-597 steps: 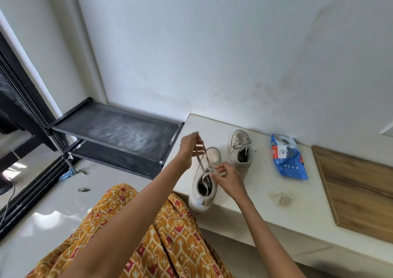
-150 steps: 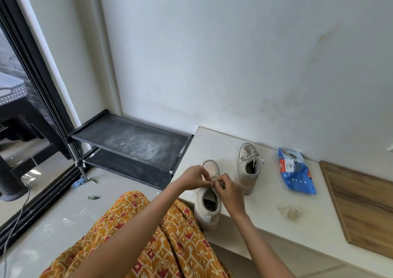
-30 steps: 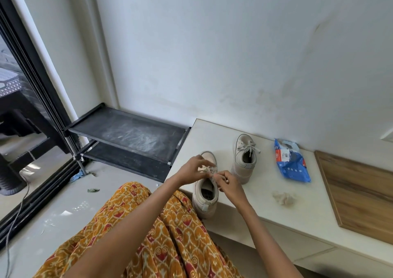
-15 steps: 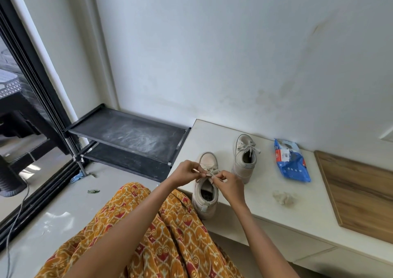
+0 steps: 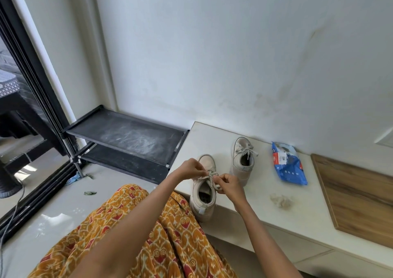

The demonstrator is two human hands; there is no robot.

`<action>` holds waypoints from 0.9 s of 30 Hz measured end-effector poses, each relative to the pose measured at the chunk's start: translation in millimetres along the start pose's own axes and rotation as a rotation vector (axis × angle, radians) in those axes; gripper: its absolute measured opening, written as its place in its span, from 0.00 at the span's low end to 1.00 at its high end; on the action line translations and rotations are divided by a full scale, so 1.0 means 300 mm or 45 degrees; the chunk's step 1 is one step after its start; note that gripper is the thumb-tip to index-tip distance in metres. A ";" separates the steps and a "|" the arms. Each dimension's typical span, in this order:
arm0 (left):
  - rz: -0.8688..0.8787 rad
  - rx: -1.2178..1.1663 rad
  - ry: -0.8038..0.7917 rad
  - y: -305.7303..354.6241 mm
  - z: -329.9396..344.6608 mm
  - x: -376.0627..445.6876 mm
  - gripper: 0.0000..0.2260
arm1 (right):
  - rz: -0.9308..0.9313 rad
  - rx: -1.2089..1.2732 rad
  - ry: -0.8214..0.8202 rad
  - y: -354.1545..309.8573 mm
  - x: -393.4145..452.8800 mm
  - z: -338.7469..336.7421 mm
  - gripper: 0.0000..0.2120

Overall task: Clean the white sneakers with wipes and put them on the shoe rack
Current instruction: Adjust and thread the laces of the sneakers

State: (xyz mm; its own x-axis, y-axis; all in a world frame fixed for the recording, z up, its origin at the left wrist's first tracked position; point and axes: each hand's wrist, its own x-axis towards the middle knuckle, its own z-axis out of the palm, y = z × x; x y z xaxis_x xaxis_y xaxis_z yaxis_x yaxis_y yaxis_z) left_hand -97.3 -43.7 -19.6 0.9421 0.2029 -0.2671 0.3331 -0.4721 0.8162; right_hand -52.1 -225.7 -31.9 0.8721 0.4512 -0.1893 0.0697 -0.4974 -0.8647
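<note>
Two white sneakers stand on a low white ledge (image 5: 276, 218). The near sneaker (image 5: 203, 194) sits at the ledge's front edge, heel toward me. My left hand (image 5: 190, 169) and my right hand (image 5: 230, 185) each pinch a part of its lace (image 5: 211, 176) over the tongue. The far sneaker (image 5: 242, 160) stands behind it to the right, with its lace tied in a bow. A blue wipes pack (image 5: 289, 164) lies near the wall. A crumpled used wipe (image 5: 280, 200) lies on the ledge in front of the pack.
A black two-shelf shoe rack (image 5: 127, 137) stands on the floor left of the ledge, its top shelf dusty. A wooden board (image 5: 357, 197) covers the ledge's right end. A dark door frame (image 5: 32, 75) runs along the left. My patterned orange skirt (image 5: 138, 235) fills the foreground.
Both hands stay at the near sneaker's lace; over the last second they have drawn slightly apart along it. The shoes, pack and wipe lie where they were.
</note>
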 end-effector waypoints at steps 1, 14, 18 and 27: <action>-0.017 -0.041 -0.047 -0.013 -0.006 0.005 0.06 | -0.006 -0.028 0.015 0.004 0.001 0.002 0.13; -0.100 -0.001 0.025 -0.014 0.002 -0.017 0.07 | 0.022 -0.124 0.027 0.045 0.039 0.027 0.16; -0.066 0.032 0.106 -0.051 0.020 -0.029 0.03 | 0.064 -0.145 0.035 -0.025 -0.022 0.028 0.15; -0.208 -0.304 0.131 -0.052 0.039 -0.039 0.07 | 0.225 -0.450 -0.062 -0.038 -0.080 0.079 0.09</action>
State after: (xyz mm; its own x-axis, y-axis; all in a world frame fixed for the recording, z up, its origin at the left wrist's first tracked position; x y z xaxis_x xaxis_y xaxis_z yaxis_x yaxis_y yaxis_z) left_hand -113.0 -48.7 -35.3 0.8638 0.3514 -0.3611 0.4495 -0.2135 0.8674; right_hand -85.5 -213.3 -28.6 0.8622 0.3665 -0.3498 0.0906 -0.7908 -0.6053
